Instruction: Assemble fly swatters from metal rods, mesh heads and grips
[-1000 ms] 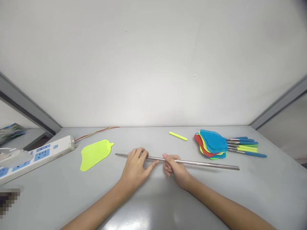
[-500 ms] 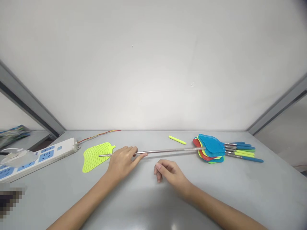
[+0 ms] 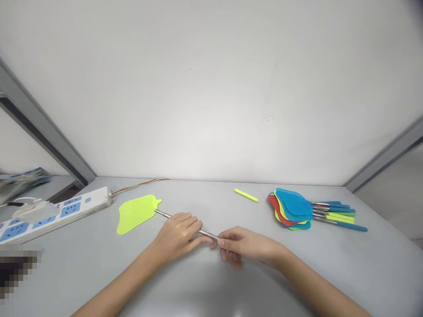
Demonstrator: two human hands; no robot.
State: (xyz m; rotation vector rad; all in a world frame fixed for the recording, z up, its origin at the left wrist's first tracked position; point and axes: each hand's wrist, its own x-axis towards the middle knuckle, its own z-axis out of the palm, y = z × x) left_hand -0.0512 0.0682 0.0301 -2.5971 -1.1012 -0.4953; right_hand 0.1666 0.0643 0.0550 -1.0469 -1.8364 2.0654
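My left hand (image 3: 175, 235) is closed around a thin stainless steel rod (image 3: 175, 219) that slants across the grey table top (image 3: 205, 281). My right hand (image 3: 243, 246) meets the rod's lower end, which disappears between its fingers. The rod's upper tip sits at the neck of a yellow-green plastic fly swatter head (image 3: 135, 214), touching it or very nearly so. That mesh head lies flat, without a handle. A loose yellow-green strip (image 3: 246, 195) lies further back, between my hands and the pile.
A stack of blue, red, yellow and green fly swatters (image 3: 292, 207) has its metal-and-plastic handles (image 3: 337, 219) pointing right. A white power strip with blue sockets (image 3: 62, 213) and a red-yellow wire (image 3: 142, 182) run along the left side. A white wall (image 3: 211, 88) stands behind the table.
The rod has swung away from the stack, and its tip now points at the swatter head's neck. My right hand has come back to the rod, next to my left hand.
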